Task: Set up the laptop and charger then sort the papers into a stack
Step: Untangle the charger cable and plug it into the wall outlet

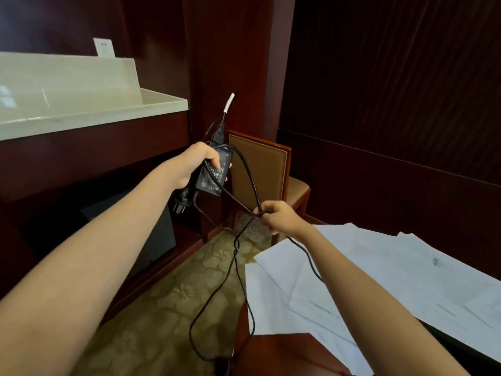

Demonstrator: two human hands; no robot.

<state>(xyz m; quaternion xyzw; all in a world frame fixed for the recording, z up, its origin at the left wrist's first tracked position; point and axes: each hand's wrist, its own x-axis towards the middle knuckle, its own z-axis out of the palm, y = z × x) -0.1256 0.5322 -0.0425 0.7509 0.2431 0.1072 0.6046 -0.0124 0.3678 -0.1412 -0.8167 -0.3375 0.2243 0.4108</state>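
Dark panelling is backing the left hand [193, 164] gripping the charger [214, 172] (mid-frame); right hand [276, 217] is pinching its cable [238, 263].

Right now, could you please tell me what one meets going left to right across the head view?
Socket → left hand gripping charger → right hand pinching cable → papers.

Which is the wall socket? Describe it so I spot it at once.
Start at the pale stone counter on the left. Above its raised back edge, on the dark wood wall, sits the wall socket. It is the only small white plate on that panelling.
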